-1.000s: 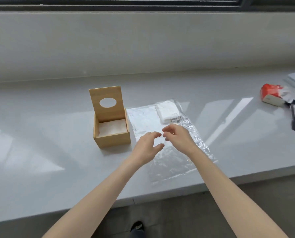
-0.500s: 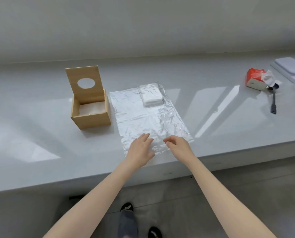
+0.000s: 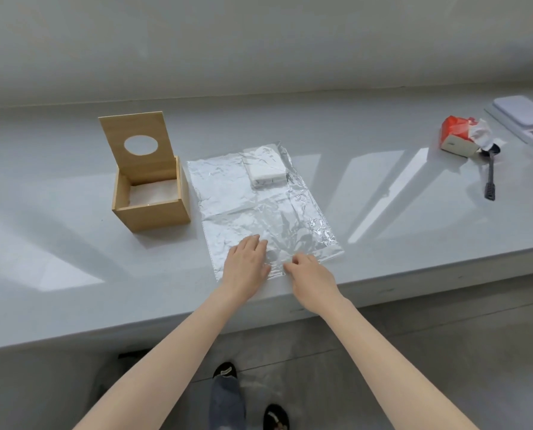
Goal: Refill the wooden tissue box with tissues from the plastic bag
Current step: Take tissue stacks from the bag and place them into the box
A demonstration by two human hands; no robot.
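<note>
Hands meet at the near edge of a clear plastic bag that lies flat and crinkled on the grey desk. The left hand rests palm down on the bag's near left corner, its fingers straight and together, pressing the film against the desk and holding nothing. The right hand sits just beside it at the bag's near edge, its fingers curled inward at the film; whether they actually pinch the plastic I cannot tell from here. Inside the bag, at its far end, sits a small white stack of tissues, well apart from both hands. Just to the left of the bag stands the wooden tissue box, its lid with the oval hole raised upright at the back, and something white shows in the bottom of the open box. Far to the right on the desk lies a torn red and white packet with a dark slim tool beside it, and beyond them a pale flat scale near the corner. Below the desk edge the person's feet in dark shoes stand on a grey floor.
</note>
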